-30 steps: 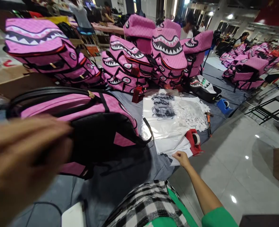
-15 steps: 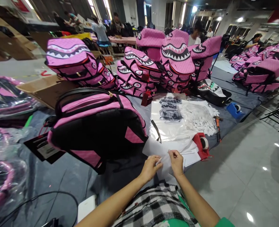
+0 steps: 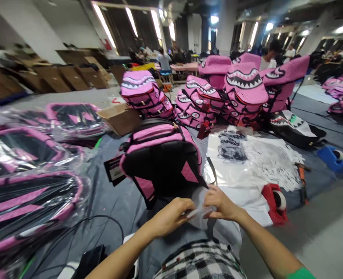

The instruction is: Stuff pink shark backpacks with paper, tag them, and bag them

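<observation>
A thin, whitish see-through sheet (image 3: 199, 197), which may be paper or plastic, is pinched between my two hands in front of my body. My left hand (image 3: 175, 215) grips its left side with thumb and fingers together. Closed on the opposite side is my right hand (image 3: 221, 203). Just beyond them a pink and black backpack (image 3: 162, 159) rests on the dark table cover, a black hang tag (image 3: 114, 170) at its left. White sheets (image 3: 243, 199) lie right of my right hand, near a red tape dispenser (image 3: 276, 203).
Pink shark-mouth backpacks (image 3: 242, 83) are stacked behind. Plastic-wrapped bags (image 3: 28, 205) lie at left, near a cardboard box (image 3: 120, 118). Clear packets (image 3: 228, 155), white slips (image 3: 276, 159), an orange-handled hammer (image 3: 302, 180) and a blue tape dispenser (image 3: 335, 159) are at right. People sit farther back.
My view has swung left, bringing more wrapped bags into sight. My hands have shifted their grip on the thin sheet, which now looks more gathered between them.
</observation>
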`<state>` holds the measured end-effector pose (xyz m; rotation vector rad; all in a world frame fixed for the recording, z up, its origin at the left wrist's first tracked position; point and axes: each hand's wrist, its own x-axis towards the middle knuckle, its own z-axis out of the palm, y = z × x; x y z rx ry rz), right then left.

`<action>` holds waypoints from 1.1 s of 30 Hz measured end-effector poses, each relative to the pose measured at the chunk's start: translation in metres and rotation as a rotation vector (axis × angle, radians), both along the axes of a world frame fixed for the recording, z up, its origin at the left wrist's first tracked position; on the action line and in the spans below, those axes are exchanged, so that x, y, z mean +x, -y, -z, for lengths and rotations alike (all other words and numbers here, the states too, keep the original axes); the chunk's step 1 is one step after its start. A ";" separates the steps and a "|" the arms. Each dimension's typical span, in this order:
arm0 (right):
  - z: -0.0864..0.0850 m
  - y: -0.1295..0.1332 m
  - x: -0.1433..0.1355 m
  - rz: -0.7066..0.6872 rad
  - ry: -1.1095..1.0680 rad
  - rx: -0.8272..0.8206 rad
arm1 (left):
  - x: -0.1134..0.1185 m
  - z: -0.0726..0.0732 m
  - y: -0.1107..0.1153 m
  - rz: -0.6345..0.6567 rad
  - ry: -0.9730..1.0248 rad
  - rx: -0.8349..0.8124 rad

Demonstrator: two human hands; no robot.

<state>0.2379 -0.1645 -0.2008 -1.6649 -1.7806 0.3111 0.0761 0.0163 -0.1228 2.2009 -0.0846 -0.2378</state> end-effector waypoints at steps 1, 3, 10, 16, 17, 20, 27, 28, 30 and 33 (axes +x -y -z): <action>-0.005 -0.004 0.002 -0.002 -0.037 0.049 | -0.008 -0.009 -0.009 -0.069 0.020 0.005; -0.019 -0.012 0.005 0.026 -0.125 0.131 | -0.022 -0.023 -0.025 -0.217 0.055 -0.021; -0.107 -0.046 0.015 0.102 -0.189 0.278 | -0.037 -0.054 -0.050 -0.677 0.199 -0.485; -0.175 -0.103 0.041 0.205 0.036 0.203 | -0.023 -0.085 -0.079 -0.993 0.546 -0.540; -0.184 -0.116 0.045 0.250 0.102 0.184 | -0.020 -0.091 -0.089 -1.022 0.598 -0.497; -0.213 -0.160 0.056 0.399 0.333 0.132 | -0.007 -0.110 -0.125 -1.067 0.696 -0.384; -0.243 -0.231 0.071 0.506 0.511 0.031 | 0.026 -0.123 -0.180 -1.083 0.617 -0.648; -0.241 -0.235 0.074 0.477 0.480 0.043 | 0.028 -0.119 -0.185 -1.094 0.600 -0.643; -0.233 -0.239 0.082 0.386 0.373 0.086 | 0.031 -0.109 -0.193 -1.111 0.574 -0.629; -0.222 -0.241 0.091 0.257 0.198 0.156 | 0.036 -0.095 -0.205 -1.134 0.568 -0.532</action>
